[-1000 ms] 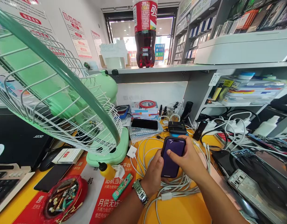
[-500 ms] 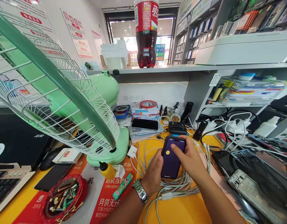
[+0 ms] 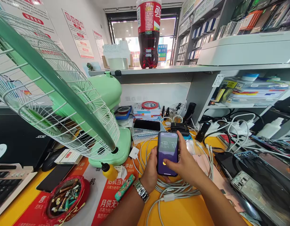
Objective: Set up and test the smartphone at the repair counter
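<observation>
I hold the smartphone (image 3: 168, 147) upright between both sets of fingers, above the yellow surface (image 3: 194, 210), its lit purple screen turned toward me. My left fingers (image 3: 154, 158) are wrapped round its left edge and underneath, the thumb lying along that side. My right fingers (image 3: 182, 144) grip the other side — the index runs up the right edge, and the thumb bends across the lower screen beside a small yellow round icon. I can't quite tell from here whether that thumb presses the glass or just hovers. Pale lettering shows across the upper screen, too faint for me to read.

Looped white cables (image 3: 180, 190) lie beneath the phone, and a metal wristwatch (image 3: 141, 190) circles my left wrist. Left of it are a slim green packet (image 3: 125, 187) and a yellow bottle (image 3: 109, 171) with a black cap — and farther left, a red ashtray (image 3: 85, 190) full of cigarette butts. The green fan (image 3: 125, 141) stands just behind the bottle.
</observation>
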### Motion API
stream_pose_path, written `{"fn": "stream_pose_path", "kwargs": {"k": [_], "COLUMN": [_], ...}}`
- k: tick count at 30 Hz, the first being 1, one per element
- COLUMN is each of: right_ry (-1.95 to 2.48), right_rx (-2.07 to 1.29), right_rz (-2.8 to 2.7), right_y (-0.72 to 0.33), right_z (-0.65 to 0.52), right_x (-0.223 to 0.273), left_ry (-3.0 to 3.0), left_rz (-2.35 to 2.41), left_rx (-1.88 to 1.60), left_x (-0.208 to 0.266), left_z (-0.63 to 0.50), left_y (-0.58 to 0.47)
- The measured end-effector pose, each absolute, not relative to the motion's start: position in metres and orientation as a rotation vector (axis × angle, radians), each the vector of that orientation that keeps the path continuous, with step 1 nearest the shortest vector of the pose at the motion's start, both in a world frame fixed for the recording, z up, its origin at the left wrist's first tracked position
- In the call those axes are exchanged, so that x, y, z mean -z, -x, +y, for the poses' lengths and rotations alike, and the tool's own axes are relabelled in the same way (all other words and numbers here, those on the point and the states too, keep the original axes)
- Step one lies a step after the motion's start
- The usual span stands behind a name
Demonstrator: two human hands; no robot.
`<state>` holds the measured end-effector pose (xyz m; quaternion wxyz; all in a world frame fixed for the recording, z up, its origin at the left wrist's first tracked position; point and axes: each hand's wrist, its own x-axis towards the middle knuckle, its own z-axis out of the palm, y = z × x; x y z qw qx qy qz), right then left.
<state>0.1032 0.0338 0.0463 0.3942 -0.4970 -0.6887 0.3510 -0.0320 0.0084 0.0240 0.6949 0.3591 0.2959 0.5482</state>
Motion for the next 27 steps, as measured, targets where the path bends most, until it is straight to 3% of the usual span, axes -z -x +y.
{"fn": "stream_pose_path", "kwargs": {"k": [6,14,27], "right_ry": [1.26,1.144,1.011], "right_rx": [-0.677,-1.035,-1.089], "right_rz": [-1.542,-1.9,-2.019], "right_y": [-0.104,-0.107,-0.112], "right_z": [0.041,0.033,0.03], "right_x": [-0.04,-0.044,-0.039], "left_ry": [-0.843,-0.63,-0.581], "left_rz": [0.639,0.673,0.686], "left_rx": [-1.173,-1.295,-1.386], "left_x": [-0.025,-0.033,-0.034], "left_z": [0.005,0.015,0.019], "left_y": [0.03,0.036,0.042]}}
